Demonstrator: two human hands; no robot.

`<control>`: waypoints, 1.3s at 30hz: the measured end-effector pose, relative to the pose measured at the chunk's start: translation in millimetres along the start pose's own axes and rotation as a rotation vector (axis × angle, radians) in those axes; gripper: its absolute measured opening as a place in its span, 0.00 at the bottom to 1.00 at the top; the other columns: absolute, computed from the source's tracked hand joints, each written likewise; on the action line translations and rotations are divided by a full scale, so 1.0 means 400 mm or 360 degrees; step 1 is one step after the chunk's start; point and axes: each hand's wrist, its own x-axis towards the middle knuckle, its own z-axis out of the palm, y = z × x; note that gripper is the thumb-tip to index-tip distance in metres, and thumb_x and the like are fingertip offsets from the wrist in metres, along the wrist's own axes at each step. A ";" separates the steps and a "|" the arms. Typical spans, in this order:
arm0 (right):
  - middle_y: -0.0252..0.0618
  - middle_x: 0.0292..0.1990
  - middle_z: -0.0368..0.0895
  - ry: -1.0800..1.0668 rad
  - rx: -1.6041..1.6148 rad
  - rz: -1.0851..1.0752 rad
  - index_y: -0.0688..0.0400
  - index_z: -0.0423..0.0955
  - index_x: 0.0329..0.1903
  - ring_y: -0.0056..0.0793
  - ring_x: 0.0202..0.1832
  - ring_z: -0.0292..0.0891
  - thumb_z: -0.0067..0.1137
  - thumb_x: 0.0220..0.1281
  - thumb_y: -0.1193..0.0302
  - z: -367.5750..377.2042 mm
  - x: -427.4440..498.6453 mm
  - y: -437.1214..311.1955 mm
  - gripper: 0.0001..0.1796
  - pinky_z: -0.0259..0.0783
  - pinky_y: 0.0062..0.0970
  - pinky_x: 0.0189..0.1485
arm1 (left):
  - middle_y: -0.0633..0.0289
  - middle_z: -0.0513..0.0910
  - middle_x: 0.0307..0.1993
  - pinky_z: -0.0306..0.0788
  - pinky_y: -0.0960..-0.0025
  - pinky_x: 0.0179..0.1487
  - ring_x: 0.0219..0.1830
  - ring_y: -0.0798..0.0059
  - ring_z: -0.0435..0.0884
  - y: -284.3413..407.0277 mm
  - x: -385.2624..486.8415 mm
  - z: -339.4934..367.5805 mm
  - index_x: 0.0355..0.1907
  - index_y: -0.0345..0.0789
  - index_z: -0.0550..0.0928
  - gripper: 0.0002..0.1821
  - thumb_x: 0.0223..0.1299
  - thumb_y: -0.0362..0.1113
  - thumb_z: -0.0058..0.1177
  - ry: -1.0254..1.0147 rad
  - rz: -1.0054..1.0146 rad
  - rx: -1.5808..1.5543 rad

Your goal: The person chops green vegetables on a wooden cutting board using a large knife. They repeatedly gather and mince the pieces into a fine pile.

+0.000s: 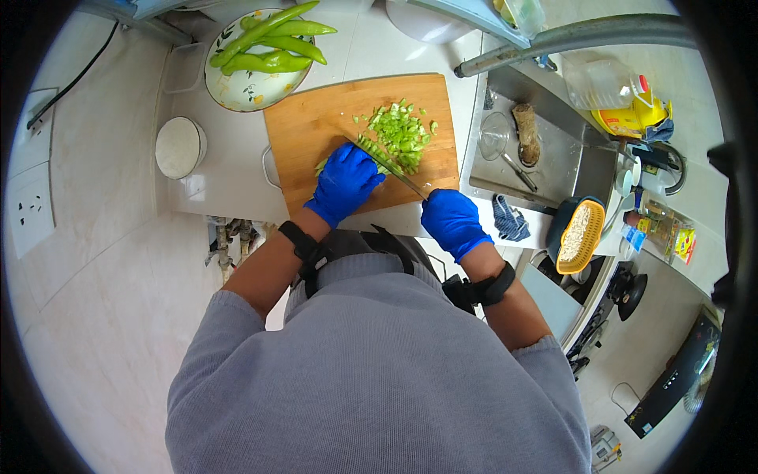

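My right hand (456,220), in a blue glove, grips the handle of a kitchen knife (391,167) whose blade points up and to the left across a wooden cutting board (314,118). My left hand (346,181), also gloved, has its fingers bent over green pepper strips beside the blade; a strip end shows left of the glove. Just beyond the blade lies a pile of chopped green pepper (401,133). Whole long green peppers (272,44) rest on a floral plate (237,95) behind the board's left side.
A steel sink (556,172) on the right holds a strainer (495,136) and a brown root-like item (526,133). Near its edge are a striped cloth (509,218) and an orange basket (592,240) of pale pieces. A white round container (179,148) stands left; a metal pipe (580,38) crosses upper right.
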 end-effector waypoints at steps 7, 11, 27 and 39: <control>0.53 0.26 0.81 0.0002 -0.0091 -0.0056 0.59 0.79 0.28 0.51 0.30 0.80 0.51 0.52 0.71 -0.035 0.001 -0.032 0.08 0.75 0.43 0.34 | 0.60 0.78 0.39 0.68 0.58 0.50 0.45 0.57 0.74 -0.008 -0.009 0.005 0.33 0.42 0.81 0.08 0.52 0.41 0.58 -0.0014 0.0009 -0.0018; 0.52 0.26 0.81 0.0030 -0.0127 -0.0087 0.59 0.79 0.26 0.51 0.30 0.80 0.52 0.50 0.71 -0.041 0.004 -0.024 0.08 0.75 0.42 0.34 | 0.60 0.78 0.40 0.68 0.57 0.51 0.46 0.57 0.74 -0.006 -0.010 0.001 0.35 0.42 0.81 0.09 0.52 0.40 0.58 -0.0119 -0.0045 -0.0023; 0.54 0.28 0.80 0.0025 0.0249 -0.0083 0.59 0.79 0.29 0.54 0.33 0.77 0.55 0.56 0.64 0.016 0.066 0.008 0.12 0.73 0.45 0.36 | 0.63 0.75 0.33 0.68 0.58 0.50 0.43 0.61 0.73 -0.001 -0.007 -0.007 0.26 0.43 0.77 0.07 0.49 0.41 0.60 0.0046 0.0027 0.0043; 0.55 0.29 0.81 -0.0097 0.0032 -0.0146 0.59 0.79 0.26 0.52 0.34 0.80 0.52 0.50 0.70 0.032 0.087 -0.023 0.08 0.76 0.44 0.37 | 0.61 0.78 0.39 0.69 0.59 0.52 0.47 0.58 0.74 -0.012 -0.002 0.006 0.37 0.42 0.81 0.11 0.49 0.39 0.60 0.0012 -0.0027 -0.0145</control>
